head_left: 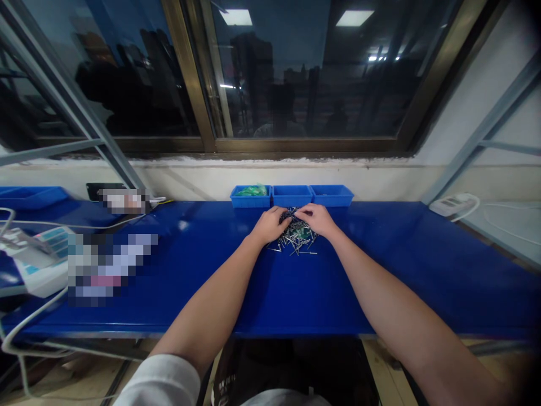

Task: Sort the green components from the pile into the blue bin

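Note:
A loose heap of thin silver metal pins, which look like blind rivets (pixel 298 239), lies on the blue tabletop (pixel 291 299). Some green material shows among them. At the heap's left side is my left hand (pixel 271 224), its fingers and thumb curled around a cluster of the rivets at the back. My right hand (pixel 318 219) comes in from the right, thumb and fingertips pinched together at that same cluster. The tips of both hands nearly meet, so exactly how many rivets each one grips is hidden.
Behind the heap, three blue bins stand in a row: the left bin (pixel 251 202) with green bagged material, the middle bin (pixel 291 197) and the right bin (pixel 332 196). A white scale-like device (pixel 42 254) with cables sits left. Another white device (pixel 452 204) sits right.

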Motion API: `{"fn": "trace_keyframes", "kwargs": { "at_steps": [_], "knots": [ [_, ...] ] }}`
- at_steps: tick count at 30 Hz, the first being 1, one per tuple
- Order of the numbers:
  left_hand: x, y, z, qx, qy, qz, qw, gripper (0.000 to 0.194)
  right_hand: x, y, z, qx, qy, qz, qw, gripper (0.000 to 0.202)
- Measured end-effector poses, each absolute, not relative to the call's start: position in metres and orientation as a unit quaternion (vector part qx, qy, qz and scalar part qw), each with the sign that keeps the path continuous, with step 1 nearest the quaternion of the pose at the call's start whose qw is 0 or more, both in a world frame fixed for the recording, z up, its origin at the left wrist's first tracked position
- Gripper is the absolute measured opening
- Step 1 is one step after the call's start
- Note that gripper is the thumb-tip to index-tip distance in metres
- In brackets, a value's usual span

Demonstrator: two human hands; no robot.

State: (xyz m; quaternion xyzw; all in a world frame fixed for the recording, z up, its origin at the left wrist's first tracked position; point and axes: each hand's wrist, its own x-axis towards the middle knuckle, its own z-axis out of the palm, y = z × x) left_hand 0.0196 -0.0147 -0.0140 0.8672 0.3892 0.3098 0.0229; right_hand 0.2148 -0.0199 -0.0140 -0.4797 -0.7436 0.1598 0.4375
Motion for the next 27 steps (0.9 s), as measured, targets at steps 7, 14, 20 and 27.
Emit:
{"fn": "trace_keyframes", "kwargs": {
  "at_steps": [7,14,20,27],
  "knots": [
    [0.026,-0.022,-0.007,0.873,0.322,0.365,0.038,0.034,0.205,-0.026,-0.011,-0.461,-0.712,0.273,0.454,0.034],
    [0.03,-0.025,-0.006,0.865,0.313,0.384,0.079,0.02,0.197,-0.033,-0.004,-0.443,-0.688,0.341,0.462,0.05],
    [0.028,-0.024,-0.003,0.862,0.349,0.36,0.074,0.018,0.197,-0.032,-0.006,-0.446,-0.692,0.355,0.443,0.036],
    [0.023,-0.021,-0.002,0.84,0.416,0.346,0.049,0.02,0.207,-0.026,-0.006,-0.42,-0.658,0.344,0.522,0.029]
  ]
}}
